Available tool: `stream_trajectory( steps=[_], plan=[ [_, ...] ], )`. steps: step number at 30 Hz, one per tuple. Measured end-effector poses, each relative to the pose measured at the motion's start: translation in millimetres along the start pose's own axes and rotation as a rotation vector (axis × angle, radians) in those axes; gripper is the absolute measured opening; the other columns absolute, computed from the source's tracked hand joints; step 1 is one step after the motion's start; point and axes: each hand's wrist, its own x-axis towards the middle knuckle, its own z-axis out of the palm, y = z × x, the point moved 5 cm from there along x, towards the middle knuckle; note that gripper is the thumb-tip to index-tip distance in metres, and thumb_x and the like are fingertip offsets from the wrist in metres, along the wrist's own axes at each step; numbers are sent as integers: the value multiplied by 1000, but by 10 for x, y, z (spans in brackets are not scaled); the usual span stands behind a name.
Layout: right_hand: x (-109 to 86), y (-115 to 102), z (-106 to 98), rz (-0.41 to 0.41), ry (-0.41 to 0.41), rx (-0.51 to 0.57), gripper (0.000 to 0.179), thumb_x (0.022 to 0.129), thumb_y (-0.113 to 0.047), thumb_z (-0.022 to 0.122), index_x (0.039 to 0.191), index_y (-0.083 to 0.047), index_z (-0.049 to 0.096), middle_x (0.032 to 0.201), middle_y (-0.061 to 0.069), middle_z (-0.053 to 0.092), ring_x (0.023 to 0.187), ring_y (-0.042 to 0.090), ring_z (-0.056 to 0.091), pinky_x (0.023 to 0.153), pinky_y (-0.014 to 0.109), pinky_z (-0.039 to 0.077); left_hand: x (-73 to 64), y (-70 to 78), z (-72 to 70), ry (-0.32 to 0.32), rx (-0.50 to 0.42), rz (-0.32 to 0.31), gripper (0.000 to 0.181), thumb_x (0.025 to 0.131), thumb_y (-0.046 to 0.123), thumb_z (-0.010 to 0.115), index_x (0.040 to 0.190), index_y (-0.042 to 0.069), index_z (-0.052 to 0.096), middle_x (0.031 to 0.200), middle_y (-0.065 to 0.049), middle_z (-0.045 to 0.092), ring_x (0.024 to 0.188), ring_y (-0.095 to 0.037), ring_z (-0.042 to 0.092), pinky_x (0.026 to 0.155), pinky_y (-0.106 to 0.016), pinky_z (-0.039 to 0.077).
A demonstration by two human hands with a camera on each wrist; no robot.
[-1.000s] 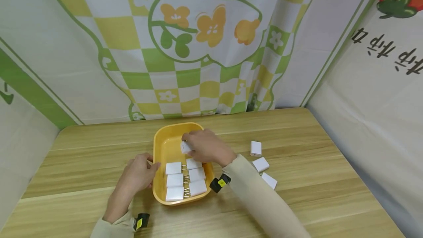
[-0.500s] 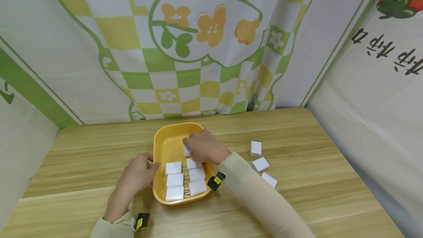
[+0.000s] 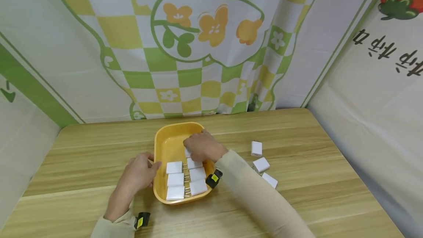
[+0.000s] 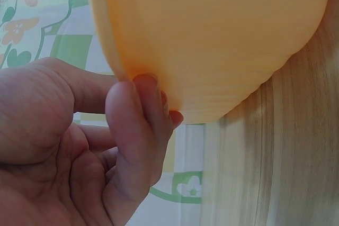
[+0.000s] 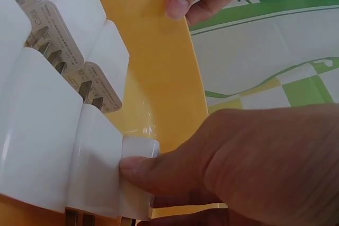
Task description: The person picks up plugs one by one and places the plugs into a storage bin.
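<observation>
My left hand holds the left side of a yellow plastic tray, with the thumb on the inside and the fingers against the outer wall. In the left wrist view its fingers curl at the rim. My right hand reaches inside the tray and pinches a white charger plug, partly hidden by the hand. That plug sits flush beside another white plug in the right-hand row. The left-hand row has three plugs, their metal prongs pointing inward to the tray's middle.
Three more white charger plugs lie on the wooden table to the right of the tray, close to my right sleeve. Behind the table's back edge hangs a checked curtain.
My right hand has lowered the charger plug and drawn slightly toward me, bringing it against the right-hand row. The left hand keeps its place on the tray.
</observation>
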Motion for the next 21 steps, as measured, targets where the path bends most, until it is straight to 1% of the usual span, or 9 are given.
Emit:
stream_trajectory(
  steps=[2, 5, 8, 12, 15, 21],
  plan=[
    [10, -2, 11, 10, -20, 4, 7, 96, -11, 63, 97, -18, 64, 89, -5, 62, 86, 13, 57, 97, 39, 40, -1, 1, 0, 1, -1, -2, 30, 102, 12, 58, 118, -12, 56, 82, -13, 68, 52, -17, 62, 50, -35, 53],
    [17, -4, 30, 23, -50, -3, 9, 97, -12, 61, 101, -19, 65, 97, -4, 64, 96, 14, 58, 101, 41, 41, 0, 1, 0, 0, -2, -5, 30, 102, 12, 57, 118, -12, 56, 82, -13, 68, 52, -17, 62, 50, -35, 52],
    [14, -9, 46, 26, -80, -20, 12, 98, -12, 59, 104, -19, 66, 104, -2, 65, 105, 14, 58, 105, 41, 39, -1, 2, 2, 1, 1, -9, 30, 102, 13, 57, 118, -12, 56, 83, -13, 68, 52, -17, 62, 50, -34, 52],
    [8, -19, 54, 19, -101, -47, 12, 99, -13, 58, 105, -19, 67, 105, -2, 65, 104, 14, 57, 105, 41, 38, -1, 3, 0, 1, 6, -9, 30, 102, 13, 58, 118, -12, 56, 83, -12, 68, 52, -17, 62, 50, -34, 52],
    [6, -21, 61, 12, -107, -69, 12, 100, -15, 58, 105, -19, 67, 106, -2, 64, 102, 15, 57, 103, 40, 38, -1, 5, -4, 3, 10, -7, 30, 102, 13, 58, 118, -12, 57, 83, -12, 68, 52, -17, 62, 50, -34, 52],
    [-6, -25, 61, 9, -115, -93, 15, 101, -18, 56, 112, -19, 67, 109, -1, 64, 103, 15, 57, 102, 39, 38, -4, 3, -8, 2, 4, -14, 30, 101, 13, 58, 119, -12, 57, 83, -12, 68, 52, -18, 63, 50, -34, 52]
  ],
)
